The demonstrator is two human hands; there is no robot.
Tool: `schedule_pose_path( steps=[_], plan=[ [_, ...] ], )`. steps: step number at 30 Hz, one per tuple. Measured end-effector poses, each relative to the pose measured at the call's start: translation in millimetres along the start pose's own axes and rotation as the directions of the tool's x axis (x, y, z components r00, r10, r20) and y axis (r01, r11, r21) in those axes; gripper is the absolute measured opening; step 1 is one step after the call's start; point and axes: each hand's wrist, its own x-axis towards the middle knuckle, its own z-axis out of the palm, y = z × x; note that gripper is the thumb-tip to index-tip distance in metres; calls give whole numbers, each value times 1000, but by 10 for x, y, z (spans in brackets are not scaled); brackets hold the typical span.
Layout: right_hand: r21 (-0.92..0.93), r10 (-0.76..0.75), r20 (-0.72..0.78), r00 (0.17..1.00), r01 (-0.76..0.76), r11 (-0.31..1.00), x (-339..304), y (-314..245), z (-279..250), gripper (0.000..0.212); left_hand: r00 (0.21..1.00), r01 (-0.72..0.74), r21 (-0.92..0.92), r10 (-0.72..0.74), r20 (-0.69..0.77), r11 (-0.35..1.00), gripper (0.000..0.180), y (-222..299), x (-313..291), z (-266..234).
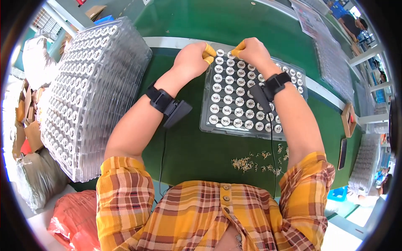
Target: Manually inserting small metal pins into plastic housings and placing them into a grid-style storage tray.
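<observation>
A clear plastic tray [204,109] lies on the green tabletop before me, filled with rows of small round silver parts with dark centres. My left hand [190,60], with yellow covers on its fingertips, is closed in a pinch at the tray's far left corner, beside a silver part [220,52]. Just to its right, my right hand [255,53], also in yellow fingertip covers, pinches at the far row, its fingertips over another silver part [230,55]. Whatever is between the fingers of either hand is too small to make out.
A tall stack of filled clear trays [104,92] stands at the left. Small curly bits [243,164] lie scattered near the front edge. At the right are a small cardboard box [348,120], a black phone-shaped object [343,153] and more stacked trays [365,165]. Cables hang from both wrist straps.
</observation>
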Motion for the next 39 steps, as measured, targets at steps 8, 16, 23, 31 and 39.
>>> schedule_pose_path(
  steps=[8, 16, 23, 31, 39],
  plan=[
    [-201, 51, -7, 999, -52, 978, -46, -109, 49, 25, 981, -175, 79, 180, -68, 981, 23, -131, 250, 282],
    [-45, -226, -152, 962, 222, 974, -1006, 80, -594, 20, 847, -441, 480, 528, -57, 759, 17, -193, 467, 277],
    [96, 97, -19, 995, -95, 991, -2561, 208, -842, 12, 792, -583, 530, 576, 202, 616, 21, -243, 810, 261],
    [164, 72, -119, 990, -52, 985, -3240, 439, -274, 14, 743, -576, 419, 663, -91, 702, 7, 273, 347, 45],
    [-38, -86, -265, 960, 79, 996, -3129, 418, 172, 8, 791, -489, -301, 561, 244, 819, 22, 629, -1604, 654]
  ],
)
